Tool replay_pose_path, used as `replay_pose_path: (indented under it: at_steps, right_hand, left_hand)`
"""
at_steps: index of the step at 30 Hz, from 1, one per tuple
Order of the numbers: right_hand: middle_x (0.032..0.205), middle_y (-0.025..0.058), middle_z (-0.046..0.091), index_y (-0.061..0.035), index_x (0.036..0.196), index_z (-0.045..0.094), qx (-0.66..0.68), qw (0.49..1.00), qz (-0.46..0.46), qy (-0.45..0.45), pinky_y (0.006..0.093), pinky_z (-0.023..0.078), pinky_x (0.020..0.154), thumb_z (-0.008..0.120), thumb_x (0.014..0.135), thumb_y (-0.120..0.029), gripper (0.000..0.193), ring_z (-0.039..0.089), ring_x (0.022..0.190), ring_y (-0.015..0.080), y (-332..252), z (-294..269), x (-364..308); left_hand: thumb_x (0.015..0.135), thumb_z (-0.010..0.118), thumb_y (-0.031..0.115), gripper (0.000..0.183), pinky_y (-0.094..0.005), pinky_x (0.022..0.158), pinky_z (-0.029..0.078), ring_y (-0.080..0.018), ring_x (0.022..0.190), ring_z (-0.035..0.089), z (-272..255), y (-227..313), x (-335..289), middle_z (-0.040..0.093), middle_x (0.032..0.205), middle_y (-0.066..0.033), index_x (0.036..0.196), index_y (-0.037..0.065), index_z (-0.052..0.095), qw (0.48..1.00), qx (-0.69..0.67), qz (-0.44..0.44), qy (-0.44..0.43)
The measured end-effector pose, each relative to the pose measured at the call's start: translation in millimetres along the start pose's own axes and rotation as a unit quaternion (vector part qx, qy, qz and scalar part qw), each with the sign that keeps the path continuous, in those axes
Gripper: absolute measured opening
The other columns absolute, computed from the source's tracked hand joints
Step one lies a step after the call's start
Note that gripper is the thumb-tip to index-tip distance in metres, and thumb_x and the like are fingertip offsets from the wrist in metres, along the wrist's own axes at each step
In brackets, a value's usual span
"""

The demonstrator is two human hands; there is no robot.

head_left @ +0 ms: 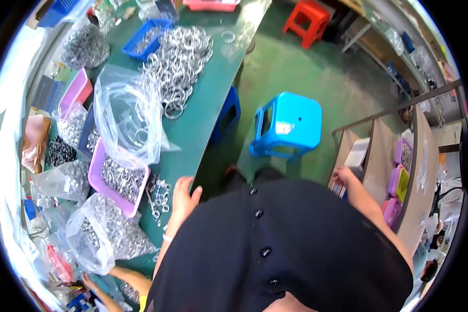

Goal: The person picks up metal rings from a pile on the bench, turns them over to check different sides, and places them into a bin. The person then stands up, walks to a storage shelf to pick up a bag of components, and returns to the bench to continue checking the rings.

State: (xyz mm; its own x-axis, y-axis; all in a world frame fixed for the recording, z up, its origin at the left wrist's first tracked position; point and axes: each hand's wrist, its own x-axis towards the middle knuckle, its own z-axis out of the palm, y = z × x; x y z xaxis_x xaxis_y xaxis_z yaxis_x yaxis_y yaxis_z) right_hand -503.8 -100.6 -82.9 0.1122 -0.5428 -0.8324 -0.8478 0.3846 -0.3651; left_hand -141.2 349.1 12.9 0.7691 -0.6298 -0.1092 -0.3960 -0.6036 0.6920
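While my left hand is resting at the edge of the table, loosely open and holding nothing, metal clasps are lying just beside it, near a lilac tray. My right hand is curling at the shelf; I cannot tell whether it's gripping anything.

Loose silver clasps lie scattered on the green tabletop just beside my left hand, while a beige divided shelf stands by my right hand.
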Motion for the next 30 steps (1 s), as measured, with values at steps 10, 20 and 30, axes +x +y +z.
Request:
replay_pose_path:
  at_steps: [10,20,30]
  right_hand:
    - [0.069,0.0049,0.053,-0.0061,0.090,0.053,-0.048,0.994,-0.088,-0.031,0.0279,0.039,0.040,0.053,0.077,-0.010,0.014,0.049,0.050,0.0154,-160.5,47.9,3.6]
    - [0.083,0.0052,0.058,-0.0048,0.103,0.054,-0.312,0.913,-0.262,-0.023,0.0288,0.045,0.052,0.054,0.079,-0.017,0.027,0.055,0.066,0.0146,-393.5,82.1,7.5]
    - [0.075,0.0037,0.057,-0.0079,0.089,0.056,-0.575,0.775,-0.230,-0.128,0.0299,0.045,0.048,0.053,0.075,-0.015,0.016,0.058,0.066,0.0173,-553.6,70.2,176.7]
  left_hand:
    - [0.073,0.062,0.023,0.042,-0.0349,0.092,0.036,-0.0332,0.108,0.046,-14.5,-65.6,44.9,0.048,0.113,-0.0200,0.107,0.001,0.052,0.993,-0.020,-0.059,-0.097]
    - [0.072,0.060,0.017,0.040,-0.0346,0.090,0.037,-0.0328,0.105,0.047,-3.7,-36.2,34.2,0.049,0.112,-0.0195,0.107,0.001,0.052,0.980,-0.112,-0.157,0.050]
    - [0.075,0.057,0.010,0.033,-0.0391,0.092,0.035,-0.0355,0.108,0.044,73.3,24.2,104.5,0.045,0.116,-0.0224,0.106,-0.001,0.051,0.898,0.036,-0.292,0.326]
